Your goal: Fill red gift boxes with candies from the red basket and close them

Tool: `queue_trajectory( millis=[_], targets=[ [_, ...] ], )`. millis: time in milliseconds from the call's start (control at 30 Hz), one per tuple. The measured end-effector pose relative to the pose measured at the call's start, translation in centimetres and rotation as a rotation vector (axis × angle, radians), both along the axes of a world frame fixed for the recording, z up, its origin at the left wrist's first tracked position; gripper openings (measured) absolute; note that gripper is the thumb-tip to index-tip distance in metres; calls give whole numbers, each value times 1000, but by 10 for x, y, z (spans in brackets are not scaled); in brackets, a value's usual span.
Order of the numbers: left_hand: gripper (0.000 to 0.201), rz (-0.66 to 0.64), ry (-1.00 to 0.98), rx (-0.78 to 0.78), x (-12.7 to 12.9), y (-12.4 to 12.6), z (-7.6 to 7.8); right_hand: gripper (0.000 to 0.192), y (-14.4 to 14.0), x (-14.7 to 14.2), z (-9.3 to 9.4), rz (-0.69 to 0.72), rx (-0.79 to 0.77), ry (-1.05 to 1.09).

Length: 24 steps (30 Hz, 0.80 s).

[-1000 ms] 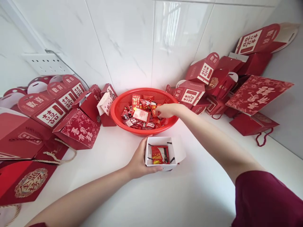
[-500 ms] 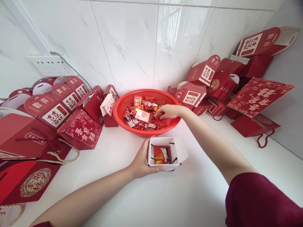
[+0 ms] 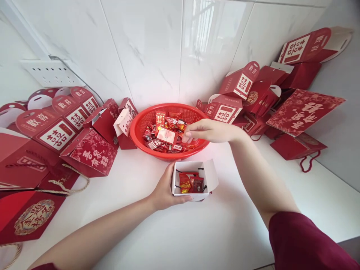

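Observation:
My left hand (image 3: 164, 188) is closed around the near left side of a small open box (image 3: 194, 195) with white inner walls. Inside the box lie a red and gold candy packet (image 3: 185, 182) and a smaller dark red candy packet (image 3: 198, 183). Over the right part of a red plastic basket (image 3: 137, 144) hovers my right hand (image 3: 202, 132), its fingers loosely stretched and nothing visible in them. Wrapped candies (image 3: 154, 144) in red fill the basket, with a pale pink packet (image 3: 167, 135) on top.
Red gift boxes (image 3: 57, 133) with rope handles crowd the left side. More red boxes (image 3: 305, 112) are stacked at the right against the wall. A socket strip (image 3: 52, 73) with a grey cable is on the tiled wall. The white tabletop (image 3: 135, 228) lies below my arms.
A smaller dark red candy packet has appeared in the box. My right hand, earlier down among the candies, is now raised above the basket's right side. My left hand keeps its hold.

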<state>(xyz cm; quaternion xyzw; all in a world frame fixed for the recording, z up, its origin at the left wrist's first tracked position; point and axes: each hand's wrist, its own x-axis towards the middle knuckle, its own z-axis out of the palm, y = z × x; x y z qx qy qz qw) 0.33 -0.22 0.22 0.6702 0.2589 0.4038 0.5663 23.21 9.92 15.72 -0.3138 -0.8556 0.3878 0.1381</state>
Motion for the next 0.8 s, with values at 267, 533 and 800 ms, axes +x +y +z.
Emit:
queue_trajectory(
  millis=[267, 533, 800],
  targets=[
    [105, -5, 16, -6, -3, 0, -2, 60, 62, -52, -57, -7, 97, -877],
    [104, -4, 19, -6, -3, -1, -1, 44, 66, -30, -58, -54, 194, -784],
    [108, -22, 41, 13, -4, -4, -5, 30, 41, 3, -59, -281, 226, -209]
  ],
)
